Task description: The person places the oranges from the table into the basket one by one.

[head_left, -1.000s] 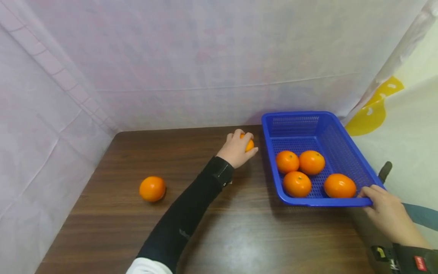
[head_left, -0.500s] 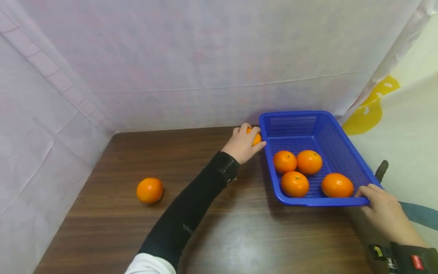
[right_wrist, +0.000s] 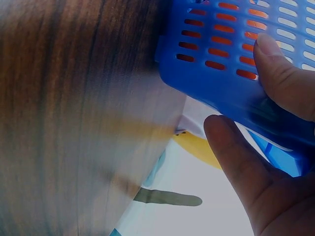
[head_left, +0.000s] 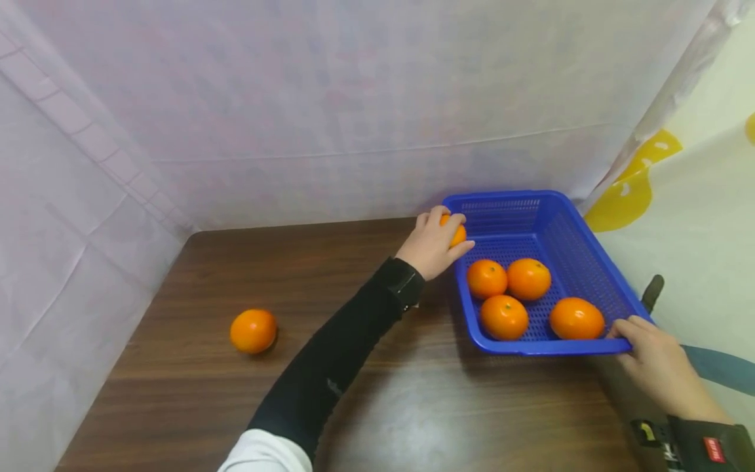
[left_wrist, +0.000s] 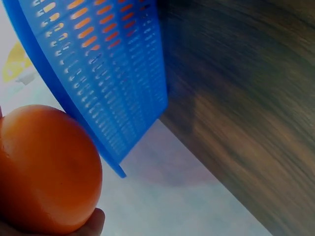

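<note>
My left hand [head_left: 432, 246] grips an orange [head_left: 457, 235] over the far left rim of the blue plastic basket [head_left: 531, 349]. In the left wrist view that orange [left_wrist: 51, 169] fills the lower left, close by the basket's slotted side wall [left_wrist: 106, 73]. My right hand [head_left: 657, 360] holds the basket's near right corner. Up close, the right wrist view has the thumb [right_wrist: 283, 73] against the slotted wall and a finger [right_wrist: 236, 157] at the rim. Several oranges, such as this one [head_left: 504, 317], lie in the basket's near half.
A lone orange [head_left: 253, 331] sits on the left part of the brown wood table [head_left: 194, 406]. Pale cloth [head_left: 330, 98] hangs behind the table and along both sides. The cloth at right carries yellow shapes [head_left: 625, 196].
My left hand has carried its orange rightward from above the table to over the basket's left rim. The right hand keeps its hold on the corner. The view has shifted slightly.
</note>
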{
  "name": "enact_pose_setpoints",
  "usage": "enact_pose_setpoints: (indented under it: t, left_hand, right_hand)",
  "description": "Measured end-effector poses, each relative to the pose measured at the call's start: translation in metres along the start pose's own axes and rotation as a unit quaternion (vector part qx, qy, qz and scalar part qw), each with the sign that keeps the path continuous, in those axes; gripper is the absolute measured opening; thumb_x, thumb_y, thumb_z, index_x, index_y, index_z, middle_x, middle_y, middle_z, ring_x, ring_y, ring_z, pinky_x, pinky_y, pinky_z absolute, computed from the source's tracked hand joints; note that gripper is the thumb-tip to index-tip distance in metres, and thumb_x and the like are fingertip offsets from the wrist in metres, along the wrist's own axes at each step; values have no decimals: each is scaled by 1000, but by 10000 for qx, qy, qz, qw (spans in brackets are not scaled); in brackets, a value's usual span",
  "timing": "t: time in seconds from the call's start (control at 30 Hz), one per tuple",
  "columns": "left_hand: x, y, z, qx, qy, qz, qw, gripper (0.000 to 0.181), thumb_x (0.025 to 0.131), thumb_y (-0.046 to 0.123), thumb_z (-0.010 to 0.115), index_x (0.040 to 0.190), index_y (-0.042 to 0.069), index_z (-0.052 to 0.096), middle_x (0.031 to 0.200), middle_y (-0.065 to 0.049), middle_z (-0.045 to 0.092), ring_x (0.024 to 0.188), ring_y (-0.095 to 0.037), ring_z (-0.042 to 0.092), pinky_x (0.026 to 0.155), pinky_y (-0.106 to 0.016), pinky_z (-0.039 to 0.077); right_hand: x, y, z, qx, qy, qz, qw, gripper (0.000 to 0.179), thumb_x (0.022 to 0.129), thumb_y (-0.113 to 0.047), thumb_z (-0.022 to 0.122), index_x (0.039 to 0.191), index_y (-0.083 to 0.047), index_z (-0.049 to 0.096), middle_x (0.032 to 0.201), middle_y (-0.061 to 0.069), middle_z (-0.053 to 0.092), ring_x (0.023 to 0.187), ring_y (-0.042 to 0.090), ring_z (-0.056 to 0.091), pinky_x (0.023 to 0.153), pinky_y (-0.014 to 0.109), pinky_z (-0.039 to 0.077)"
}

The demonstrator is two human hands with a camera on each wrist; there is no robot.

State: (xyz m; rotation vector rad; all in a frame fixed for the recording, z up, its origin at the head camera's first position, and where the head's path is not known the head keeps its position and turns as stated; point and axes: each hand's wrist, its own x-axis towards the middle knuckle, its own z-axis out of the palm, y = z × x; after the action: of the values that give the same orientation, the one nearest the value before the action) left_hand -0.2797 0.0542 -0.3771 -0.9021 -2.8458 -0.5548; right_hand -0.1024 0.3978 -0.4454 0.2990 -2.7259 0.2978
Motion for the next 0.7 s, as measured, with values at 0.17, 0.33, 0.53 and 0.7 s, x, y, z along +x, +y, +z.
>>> enact_pose_setpoints:
  t: [0.17, 0.33, 0.53, 0.7]
  left_hand:
    - [8, 8, 1, 31, -4, 99, 9999, 56, 104, 55, 41, 151, 23, 43, 154, -13, 35, 141, -36, 39, 116, -42, 40]
    - [14, 12, 4, 83, 36, 143, 9999, 56, 104, 55, 40, 151, 24, 42, 155, -12, 34, 141, -35, 38, 118, -41, 38]
    - [20, 22, 9, -48, -14, 265, 9996, 58, 104, 56, 38, 152, 24, 40, 157, -13, 32, 143, -34, 37, 119, -40, 36]
    - [24, 25, 14, 48, 52, 396, 9992, 56, 104, 55, 39, 151, 24, 41, 155, -13, 34, 142, -32, 38, 119, -39, 36]
  right_hand:
    - [0, 0, 0, -37, 30, -17, 10000, 36, 61, 14, 77, 73, -14, 59, 74, -2, 52, 63, 14, 44, 54, 28, 34]
    - [2, 0, 3, -3, 59, -35, 10000, 36, 61, 13, 77, 73, -15, 59, 74, -3, 52, 63, 12, 44, 54, 29, 35]
    - [0, 1, 0, -59, 73, 22, 10000, 33, 61, 12, 75, 72, -15, 59, 73, -2, 53, 62, 11, 43, 53, 29, 35]
    - [1, 0, 1, -86, 10, 122, 9999, 32, 61, 13, 74, 72, -14, 59, 72, -1, 52, 62, 13, 42, 53, 30, 34]
